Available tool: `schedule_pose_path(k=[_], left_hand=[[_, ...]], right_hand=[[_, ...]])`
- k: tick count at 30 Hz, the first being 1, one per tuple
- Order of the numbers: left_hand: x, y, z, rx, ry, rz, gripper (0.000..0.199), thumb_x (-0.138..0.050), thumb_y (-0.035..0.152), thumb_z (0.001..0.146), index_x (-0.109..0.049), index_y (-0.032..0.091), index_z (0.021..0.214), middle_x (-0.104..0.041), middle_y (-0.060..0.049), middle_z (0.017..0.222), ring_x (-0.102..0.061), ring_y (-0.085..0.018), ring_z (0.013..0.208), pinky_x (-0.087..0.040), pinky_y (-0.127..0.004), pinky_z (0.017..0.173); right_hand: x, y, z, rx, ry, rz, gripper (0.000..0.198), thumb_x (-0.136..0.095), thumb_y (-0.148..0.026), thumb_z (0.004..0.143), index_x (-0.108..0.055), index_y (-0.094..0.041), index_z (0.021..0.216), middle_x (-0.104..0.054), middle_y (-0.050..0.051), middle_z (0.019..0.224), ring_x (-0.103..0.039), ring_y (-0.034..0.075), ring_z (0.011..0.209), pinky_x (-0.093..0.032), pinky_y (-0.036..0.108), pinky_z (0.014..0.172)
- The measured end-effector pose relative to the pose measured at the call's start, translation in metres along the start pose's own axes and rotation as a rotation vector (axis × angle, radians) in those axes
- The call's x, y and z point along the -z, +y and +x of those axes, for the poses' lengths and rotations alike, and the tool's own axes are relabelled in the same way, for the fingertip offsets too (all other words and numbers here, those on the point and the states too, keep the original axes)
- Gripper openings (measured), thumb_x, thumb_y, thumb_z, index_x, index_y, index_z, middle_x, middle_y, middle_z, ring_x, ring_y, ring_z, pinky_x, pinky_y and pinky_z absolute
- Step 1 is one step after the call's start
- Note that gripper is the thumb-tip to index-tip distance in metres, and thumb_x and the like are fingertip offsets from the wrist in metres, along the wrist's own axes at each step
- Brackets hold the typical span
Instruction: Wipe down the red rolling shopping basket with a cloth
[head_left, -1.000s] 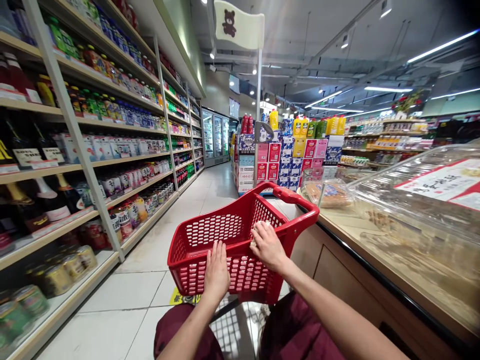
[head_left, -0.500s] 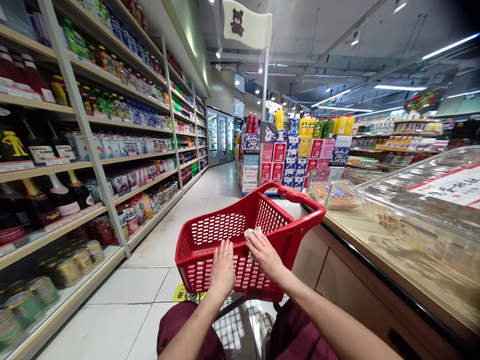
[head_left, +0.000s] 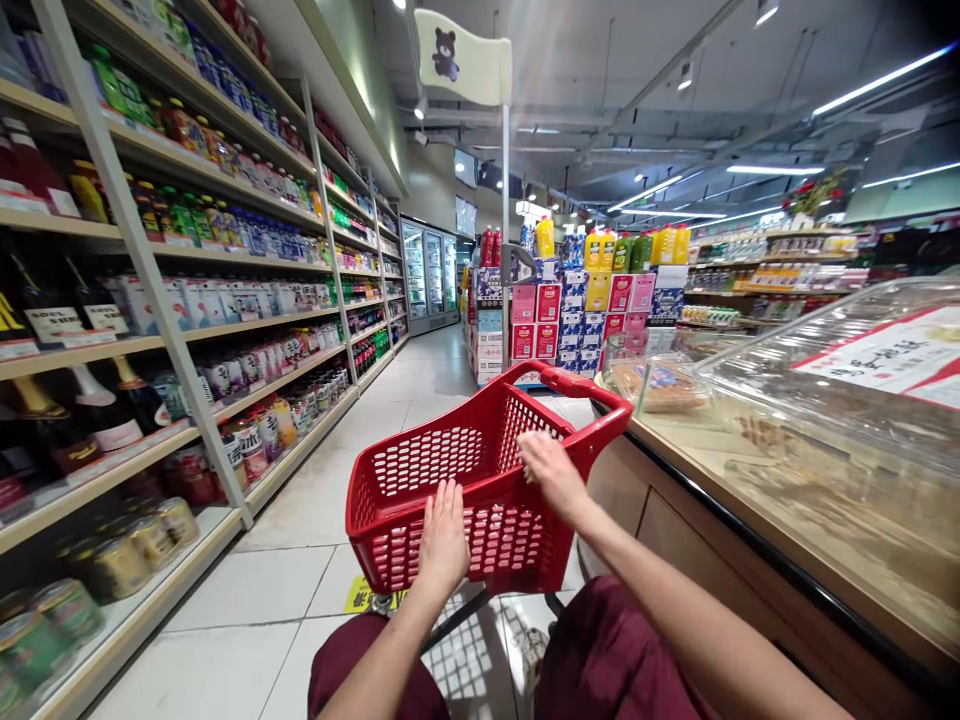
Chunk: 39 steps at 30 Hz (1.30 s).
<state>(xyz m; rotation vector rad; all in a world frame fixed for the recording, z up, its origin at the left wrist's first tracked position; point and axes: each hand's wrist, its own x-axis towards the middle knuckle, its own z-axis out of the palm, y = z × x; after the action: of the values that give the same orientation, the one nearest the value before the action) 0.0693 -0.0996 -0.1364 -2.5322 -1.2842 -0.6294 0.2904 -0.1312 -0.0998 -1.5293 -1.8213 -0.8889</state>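
The left hand (head_left: 445, 540) is lying along the near side of the red shopping cart (head_left: 487, 493), its fingers straight and held close together, pointing up over the rim rather than closing round it; the right hand (head_left: 553, 475) is hanging at the same rim, nearer the handle (head_left: 577, 386), its fingers bending and slightly blurring, so I cannot tell whether they are gripping anything; the cart itself is standing right before the person, its perforated basket opening upward and its handle end pointing toward the right; below, the person's maroon trousers (head_left: 615, 650) are showing at both knees, and a yellow floor sign (head_left: 358, 594) is peeking out under the cart on the pale tiles (head_left: 247, 590); to the right, a counter (head_left: 694, 545) is running close by the cart, bearing a clear cover (head_left: 780, 430) and a packaged tray (head_left: 660, 388); behind the cart, a pole (head_left: 505, 170) is rising and carrying a cream flag (head_left: 476, 65) with a bear on it; farther off, stacked cartons (head_left: 546, 340) are supporting coloured bottles (head_left: 600, 250); along the left, shelving (head_left: 171, 340) is holding drinks, with cans (head_left: 120, 565) sitting on its lowest level; glass-doored fridges (head_left: 433, 268) are glowing at the aisle's far end.
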Motion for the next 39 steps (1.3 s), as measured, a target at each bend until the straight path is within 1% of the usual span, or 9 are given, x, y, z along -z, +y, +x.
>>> schedule_pose_path(k=[3, 7, 9, 14, 20, 25, 31, 36, 39], left_hand=[[0.0, 0.004, 0.001, 0.018, 0.005, -0.005, 0.073, -0.038, 0.004, 0.06, -0.026, 0.007, 0.132, -0.026, -0.011, 0.142, -0.014, -0.02, 0.133, -0.018, -0.04, 0.109], [0.001, 0.005, 0.001, 0.012, 0.007, -0.003, 0.072, -0.038, 0.005, 0.061, -0.026, 0.006, 0.133, -0.026, -0.011, 0.142, -0.015, -0.02, 0.132, -0.02, -0.04, 0.108], [0.001, 0.004, 0.001, -0.01, 0.004, 0.006, 0.073, -0.037, 0.004, 0.062, -0.025, 0.008, 0.133, -0.026, -0.01, 0.142, -0.016, -0.02, 0.132, -0.02, -0.04, 0.108], [-0.002, 0.008, 0.002, 0.015, 0.019, 0.015, 0.073, -0.038, 0.006, 0.062, -0.023, 0.006, 0.134, -0.022, -0.012, 0.143, -0.011, -0.022, 0.133, -0.019, -0.044, 0.108], [-0.005, -0.002, -0.002, -0.017, 0.039, 0.038, 0.075, -0.038, 0.005, 0.062, -0.021, 0.009, 0.135, -0.023, -0.01, 0.143, -0.01, -0.02, 0.133, -0.019, -0.041, 0.108], [-0.002, -0.009, -0.007, 0.068, 0.037, 0.059, 0.072, -0.04, 0.009, 0.063, -0.024, 0.005, 0.133, -0.023, -0.013, 0.142, -0.01, -0.023, 0.133, -0.018, -0.042, 0.108], [0.0, -0.011, -0.007, 0.025, 0.033, 0.056, 0.072, -0.038, 0.009, 0.063, -0.025, 0.008, 0.134, -0.026, -0.01, 0.141, -0.013, -0.021, 0.133, -0.019, -0.041, 0.108], [0.0, -0.02, -0.009, 0.138, 0.06, 0.054, 0.072, -0.04, 0.009, 0.062, -0.026, 0.004, 0.133, -0.027, -0.014, 0.141, -0.015, -0.023, 0.133, -0.019, -0.041, 0.108], [-0.001, -0.018, -0.008, 0.153, 0.042, 0.047, 0.071, -0.04, 0.009, 0.062, -0.027, 0.004, 0.132, -0.027, -0.014, 0.14, -0.015, -0.023, 0.132, -0.018, -0.041, 0.108]], right_hand=[[0.005, 0.007, 0.001, -0.107, 0.056, -0.048, 0.036, -0.033, -0.006, 0.085, -0.059, -0.014, 0.11, -0.051, 0.011, 0.123, -0.035, 0.024, 0.123, -0.033, 0.048, 0.098], [-0.008, -0.021, 0.0, 0.115, -0.014, 0.046, 0.033, -0.038, -0.011, 0.086, -0.057, -0.016, 0.112, -0.052, 0.008, 0.123, -0.036, 0.021, 0.122, -0.034, 0.043, 0.1], [-0.01, -0.02, 0.0, 0.148, -0.034, 0.062, 0.032, -0.039, -0.013, 0.086, -0.057, -0.017, 0.113, -0.052, 0.008, 0.123, -0.037, 0.021, 0.122, -0.035, 0.043, 0.099], [0.001, 0.011, -0.001, -0.11, 0.048, -0.029, 0.036, -0.033, -0.008, 0.086, -0.057, -0.014, 0.113, -0.05, 0.011, 0.125, -0.033, 0.023, 0.125, -0.032, 0.049, 0.099], [-0.01, -0.014, -0.006, 0.121, -0.012, 0.061, 0.035, -0.036, -0.01, 0.086, -0.055, -0.018, 0.115, -0.051, 0.007, 0.125, -0.033, 0.021, 0.125, -0.034, 0.045, 0.1], [-0.005, 0.009, -0.003, -0.134, 0.072, 0.0, 0.038, -0.033, -0.007, 0.086, -0.056, -0.016, 0.113, -0.05, 0.01, 0.125, -0.031, 0.022, 0.126, -0.032, 0.049, 0.099], [-0.02, -0.025, -0.004, 0.149, -0.039, 0.114, 0.035, -0.038, -0.012, 0.086, -0.053, -0.018, 0.117, -0.048, 0.006, 0.127, -0.031, 0.019, 0.126, -0.034, 0.043, 0.101], [-0.01, 0.012, -0.001, -0.104, 0.062, 0.043, 0.039, -0.031, -0.007, 0.087, -0.054, -0.016, 0.116, -0.048, 0.011, 0.127, -0.029, 0.022, 0.127, -0.032, 0.05, 0.099], [-0.021, -0.006, -0.003, -0.051, 0.054, 0.085, 0.038, -0.03, -0.008, 0.087, -0.055, -0.016, 0.116, -0.05, 0.009, 0.125, -0.032, 0.02, 0.126, -0.036, 0.046, 0.098]])
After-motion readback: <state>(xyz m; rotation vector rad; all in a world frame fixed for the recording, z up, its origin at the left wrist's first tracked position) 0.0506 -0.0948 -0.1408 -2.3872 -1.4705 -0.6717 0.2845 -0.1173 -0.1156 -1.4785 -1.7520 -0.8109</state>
